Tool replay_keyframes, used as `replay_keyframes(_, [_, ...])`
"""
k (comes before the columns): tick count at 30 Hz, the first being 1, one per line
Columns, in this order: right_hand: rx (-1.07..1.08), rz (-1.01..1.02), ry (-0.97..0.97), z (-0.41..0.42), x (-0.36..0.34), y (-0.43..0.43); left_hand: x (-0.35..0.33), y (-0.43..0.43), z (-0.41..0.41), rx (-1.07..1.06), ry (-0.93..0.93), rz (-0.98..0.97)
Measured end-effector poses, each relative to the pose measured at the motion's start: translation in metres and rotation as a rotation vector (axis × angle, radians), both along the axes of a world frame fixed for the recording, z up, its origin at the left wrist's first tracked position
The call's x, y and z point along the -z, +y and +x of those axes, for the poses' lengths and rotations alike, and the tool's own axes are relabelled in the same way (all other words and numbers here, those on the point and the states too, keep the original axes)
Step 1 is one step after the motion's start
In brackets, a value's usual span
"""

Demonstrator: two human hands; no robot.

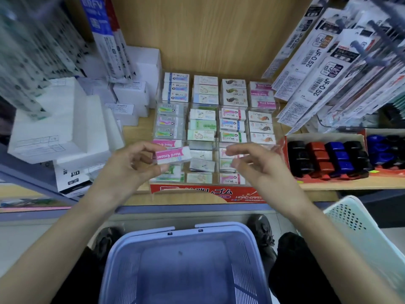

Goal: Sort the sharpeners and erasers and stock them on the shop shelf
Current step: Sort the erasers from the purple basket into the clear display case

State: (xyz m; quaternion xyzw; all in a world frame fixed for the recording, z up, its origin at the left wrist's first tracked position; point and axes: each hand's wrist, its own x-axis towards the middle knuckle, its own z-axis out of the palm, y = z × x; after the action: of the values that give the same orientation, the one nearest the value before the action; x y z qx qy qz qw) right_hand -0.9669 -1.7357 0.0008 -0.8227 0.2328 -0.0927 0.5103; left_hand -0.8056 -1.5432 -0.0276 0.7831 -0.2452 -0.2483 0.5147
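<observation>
Wooden shop shelf (140,131) with a red-fronted display tray (197,191) of erasers at its front edge, and boxed sharpeners (328,159) toward the right edge. Pinched by the left hand (129,165) at one short end: a pink Hard Eraser (173,155), just above the tray's front-left corner. Right hand (258,163) beside it, fingers loosely curled, holding nothing visible. Probably light and firm, with a smooth wrapping that may slip; better to grip across both long sides

Bare forearms (72,227); black trousers (295,270); dark grey shoes (262,229), possibly laced trainers, blurred.
</observation>
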Motion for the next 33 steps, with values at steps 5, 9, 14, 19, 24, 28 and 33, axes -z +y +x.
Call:
replay_keyframes(5, [-0.151, -0.074, 0.08, 0.039, 0.016, 0.046, 0.025, 0.006, 0.019, -0.043, -0.18, 0.092])
replay_keyframes(9, [-0.171, -0.171, 0.099, 0.044, 0.027, 0.055, 0.033, 0.001, 0.018, -0.061, -0.365, 0.095])
replay_keyframes(14, [-0.267, -0.543, 0.13, 0.044, 0.047, 0.06, 0.041, -0.01, 0.015, -0.171, -0.48, 0.088])
replay_keyframes(19, [-0.276, -0.548, 0.17, 0.051, 0.052, 0.058, 0.042, -0.02, 0.008, -0.232, -0.539, 0.125])
replay_keyframes(24, [-0.269, -0.506, 0.187, 0.058, 0.054, 0.058, 0.04, -0.023, 0.008, -0.266, -0.438, 0.084])
replay_keyframes(28, [-0.197, -0.39, 0.105, 0.056, 0.049, 0.053, 0.035, -0.023, 0.002, -0.294, -0.265, 0.066])
replay_keyframes(33, [0.58, -0.401, -0.027, 0.007, 0.042, 0.004, 0.053, -0.013, -0.011, -0.093, -0.018, 0.079])
